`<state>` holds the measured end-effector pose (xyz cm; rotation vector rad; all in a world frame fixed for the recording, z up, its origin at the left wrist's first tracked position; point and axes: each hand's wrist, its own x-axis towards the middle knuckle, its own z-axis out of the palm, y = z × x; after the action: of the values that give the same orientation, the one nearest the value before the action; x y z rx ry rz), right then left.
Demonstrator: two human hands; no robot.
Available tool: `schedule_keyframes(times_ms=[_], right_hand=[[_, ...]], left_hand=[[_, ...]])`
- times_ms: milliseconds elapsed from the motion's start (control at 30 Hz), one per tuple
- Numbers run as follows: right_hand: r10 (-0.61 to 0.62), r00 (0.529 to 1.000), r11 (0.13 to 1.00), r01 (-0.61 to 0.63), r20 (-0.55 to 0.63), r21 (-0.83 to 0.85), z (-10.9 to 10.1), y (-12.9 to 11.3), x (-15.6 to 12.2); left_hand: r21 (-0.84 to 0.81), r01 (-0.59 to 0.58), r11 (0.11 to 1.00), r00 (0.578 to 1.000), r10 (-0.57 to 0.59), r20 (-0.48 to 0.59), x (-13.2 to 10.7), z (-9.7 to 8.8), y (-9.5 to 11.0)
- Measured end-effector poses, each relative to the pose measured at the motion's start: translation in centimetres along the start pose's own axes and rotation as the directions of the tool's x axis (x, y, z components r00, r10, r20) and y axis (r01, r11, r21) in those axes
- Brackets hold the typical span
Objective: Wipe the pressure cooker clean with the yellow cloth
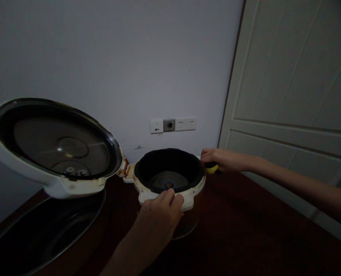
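Observation:
An electric cooker [195, 197] stands on a dark red tabletop, with a black inside and a round metal plate at its bottom. Its large white-rimmed lid [55, 134] hangs swung open to the left on a rusty brown hinge [126, 168]. My left hand [163, 211] is closed over the white front ledge of the cooker's rim. At the rim's right side, my right hand [216, 158] is closed around a yellow and black object [212, 169]; only part of it shows, so its kind is unclear.
At the lower left, below the lid, sits a wide dark pot [98, 218] with a thin metal rim. Wall sockets and a switch [173, 125] are behind the cooker. A pale panelled door [291, 92] borders the tabletop [245, 230] on the right. The light is dim.

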<state>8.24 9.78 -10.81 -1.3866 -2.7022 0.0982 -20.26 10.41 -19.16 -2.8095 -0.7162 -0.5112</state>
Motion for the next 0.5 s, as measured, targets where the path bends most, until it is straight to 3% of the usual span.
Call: schedule_keyframes(times_ms=[233,400,500], right_hand=[[-0.028,0.999,0.990,0.026,0.017,0.136,-0.8,-2.5,-0.6],[0.001,0.999,1.000,-0.002,-0.039,-0.026,-1.5,-0.8,-0.3],[-0.011,1.000,0.992,0.010,-0.013,-0.129,-1.0,0.1,0.0]], left_hand=[[-0.005,0.022,1.000,0.998,-0.022,0.059,0.2,-0.2,0.1],[-0.029,0.027,0.999,0.997,-0.025,0.075,0.1,-0.4,0.1],[-0.032,0.021,0.999,0.997,-0.019,0.069,0.1,-0.4,0.1]])
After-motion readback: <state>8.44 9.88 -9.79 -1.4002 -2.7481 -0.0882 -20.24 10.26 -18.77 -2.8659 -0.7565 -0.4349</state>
